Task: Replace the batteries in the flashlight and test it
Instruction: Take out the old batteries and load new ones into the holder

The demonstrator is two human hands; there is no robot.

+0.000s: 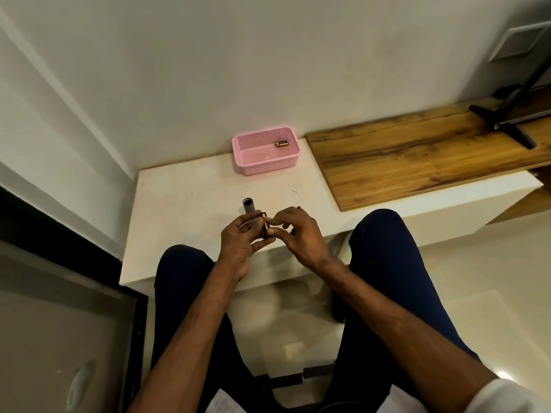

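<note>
My left hand (238,242) holds the grey flashlight tube (248,207), its open end pointing away from me, together with a black and copper battery holder (264,226) loaded with batteries. My right hand (298,234) pinches the right side of that holder with its fingertips. Both hands hover over the near edge of the white table (185,204). Further back stands a pink basket (265,152) with two copper-topped batteries (281,143) lying inside it. The flashlight's head and cap are hidden from me.
A wooden board (417,153) lies on the table's right side, with a black stand's legs (512,120) on it. White walls close off the back and left. My knees flank the table's front edge. A dark-framed panel (74,323) sits at lower left.
</note>
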